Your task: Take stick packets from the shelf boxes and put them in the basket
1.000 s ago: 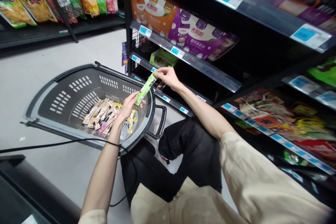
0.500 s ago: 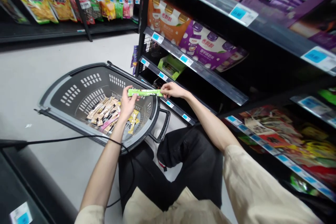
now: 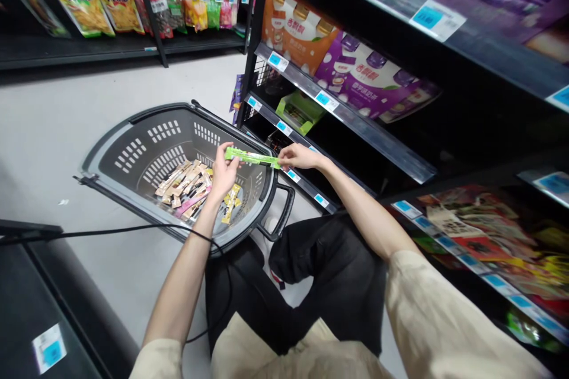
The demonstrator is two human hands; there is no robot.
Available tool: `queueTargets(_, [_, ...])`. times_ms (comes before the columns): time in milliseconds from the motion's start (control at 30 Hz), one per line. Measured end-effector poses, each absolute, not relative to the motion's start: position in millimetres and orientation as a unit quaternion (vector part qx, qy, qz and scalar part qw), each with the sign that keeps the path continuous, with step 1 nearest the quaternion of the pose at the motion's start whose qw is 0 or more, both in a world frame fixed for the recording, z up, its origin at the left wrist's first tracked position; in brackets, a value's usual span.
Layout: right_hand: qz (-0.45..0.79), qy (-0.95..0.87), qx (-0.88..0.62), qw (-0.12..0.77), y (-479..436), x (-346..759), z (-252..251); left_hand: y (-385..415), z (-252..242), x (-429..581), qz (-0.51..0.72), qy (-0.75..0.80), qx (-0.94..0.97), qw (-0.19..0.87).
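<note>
Above basket [image 3: 186, 124], green sachet [image 3: 255, 157], right fingertips [image 3: 285, 157] pinching one end, left fingers [image 3: 221, 156] seemingly other

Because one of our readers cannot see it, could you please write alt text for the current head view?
The left hand and right hand hold a slim green packet near its two ends, beside a grey basket. Tan, pink and yellow packets lie in the basket, and an orange box and purple box stand on a nearby shelf.
</note>
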State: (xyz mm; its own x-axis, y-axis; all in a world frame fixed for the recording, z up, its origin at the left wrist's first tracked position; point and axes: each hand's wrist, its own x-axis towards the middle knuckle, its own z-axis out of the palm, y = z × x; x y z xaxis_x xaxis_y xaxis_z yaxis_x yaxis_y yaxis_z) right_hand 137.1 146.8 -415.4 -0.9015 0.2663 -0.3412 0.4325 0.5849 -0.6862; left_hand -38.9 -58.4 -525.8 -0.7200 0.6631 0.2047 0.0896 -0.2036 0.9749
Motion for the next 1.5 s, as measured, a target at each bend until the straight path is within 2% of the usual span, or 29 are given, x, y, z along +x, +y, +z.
queueTargets(233, [-0.487, 0.84, 0.228, 0.069, 150, 137, -422, -57, -525, -40, 0.719, 0.587, 0.304, 0.213])
queueTargets(400, [-0.499, 0.823, 0.273, -0.004, 156, 137, -425, -58, -522, -38, 0.731, 0.552, 0.325, 0.235])
queueTargets(633, [-0.509, 0.812, 0.263, -0.106, 158, 137, -424, -62, -521, -40, 0.681, 0.604, 0.368, 0.187])
queueTargets(733, [-0.495, 0.824, 0.248, -0.121, 160, 137, -424, -62, -518, -40, 0.676, 0.608, 0.379, 0.171])
queueTargets(833, [-0.447, 0.857, 0.221, -0.127, 161, 136, -426, -62, -516, -38, 0.693, 0.584, 0.386, 0.169])
queueTargets(933, [-0.332, 0.915, 0.173, -0.153, 161, 134, -428, -64, -515, -34, 0.689, 0.579, 0.411, 0.145])
queueTargets(1133, [-0.166, 0.969, 0.07, -0.166, 155, 134, -424, -72, -510, -30, 0.622, 0.565, 0.538, -0.066])
queueTargets(1267, [-0.144, 0.972, 0.064, -0.176, 154, 135, -421, -72, -510, -30, 0.619, 0.549, 0.551, -0.109])
queueTargets(1500, [-0.14, 0.975, 0.076, -0.153, 153, 134, -420, -72, -509, -30, 0.62, 0.574, 0.53, -0.073])
